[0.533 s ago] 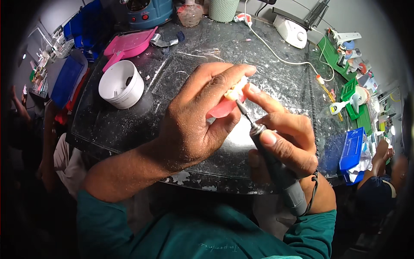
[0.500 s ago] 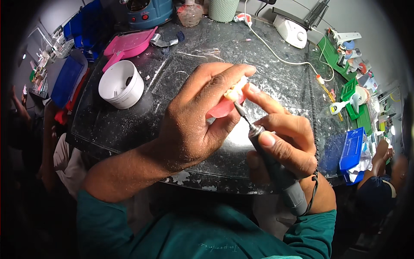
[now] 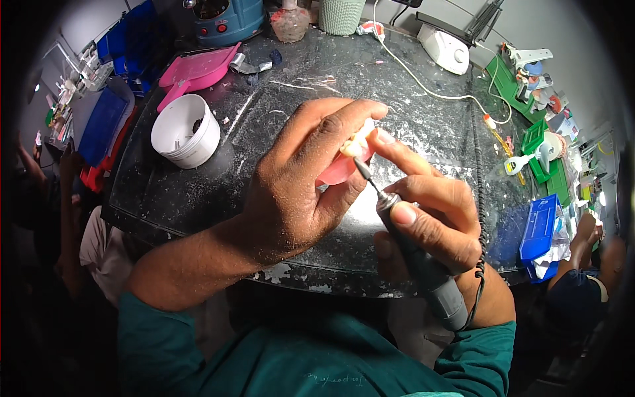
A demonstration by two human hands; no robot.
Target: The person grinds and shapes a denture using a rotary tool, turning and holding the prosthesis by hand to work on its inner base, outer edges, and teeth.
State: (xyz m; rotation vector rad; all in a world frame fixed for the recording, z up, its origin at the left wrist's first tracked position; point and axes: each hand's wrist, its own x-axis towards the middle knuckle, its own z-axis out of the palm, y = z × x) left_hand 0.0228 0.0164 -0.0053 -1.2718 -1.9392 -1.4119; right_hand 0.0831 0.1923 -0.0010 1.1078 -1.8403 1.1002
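Note:
A pink denture (image 3: 336, 171) with cream-coloured teeth (image 3: 358, 143) is gripped in my left hand (image 3: 301, 165), fingers curled over its far side and thumb below. Pale dust speckles that hand and wrist. My right hand (image 3: 436, 212) is wrapped round a dark handpiece (image 3: 423, 271), held like a pen. Its pointed grey bur (image 3: 363, 169) meets or nearly meets the denture just under the teeth; I cannot tell if they touch. My right index fingertip rests by the teeth. Part of the denture is hidden behind my left fingers.
A white tub (image 3: 186, 131) and a pink dustpan (image 3: 198, 71) stand on the dusty black table (image 3: 264, 112) at the left. Far back are a blue machine (image 3: 231, 23) and a white control box (image 3: 444, 49). Green trays (image 3: 533, 141) and a blue bin (image 3: 540, 228) line the right. Other people sit at both sides.
Both hands have shifted very slightly left, the right one bringing the handpiece with it. The bur stays at the denture near the teeth, and both grips are unchanged.

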